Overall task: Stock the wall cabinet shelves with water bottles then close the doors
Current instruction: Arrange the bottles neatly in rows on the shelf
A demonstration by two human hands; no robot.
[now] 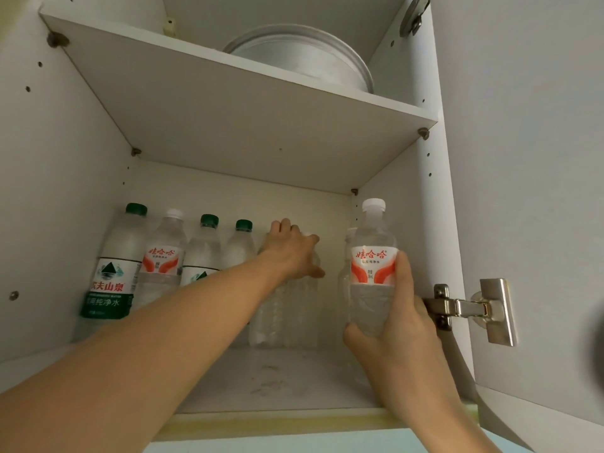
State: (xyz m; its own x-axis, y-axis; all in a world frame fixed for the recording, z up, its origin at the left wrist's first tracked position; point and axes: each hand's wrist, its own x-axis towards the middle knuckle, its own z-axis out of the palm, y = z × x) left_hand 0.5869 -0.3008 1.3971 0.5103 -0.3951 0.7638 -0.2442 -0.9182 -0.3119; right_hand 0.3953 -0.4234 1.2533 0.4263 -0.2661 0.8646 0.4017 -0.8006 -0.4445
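Head view: you look up into the open wall cabinet (65,191). Your left hand (292,251) reaches deep onto the lower shelf (277,377), fingers curled over the shoulder of a clear unlabelled bottle (287,312) standing near the back wall; its cap is hidden behind the hand. Your right hand (389,325) grips a red-label white-cap bottle (372,256) around its lower half, upright, just inside the right cabinet wall, thumb on the label edge. Another clear bottle (344,276) stands just behind it, mostly hidden. To the left of your left hand, four bottles stand in a row: green-cap bottle (112,273), red-label bottle (163,256), and two more green-cap ones (204,250) (242,246). On the upper shelf (228,109) rests a round metal pan (304,57). The door hinge (470,308) shows at right.
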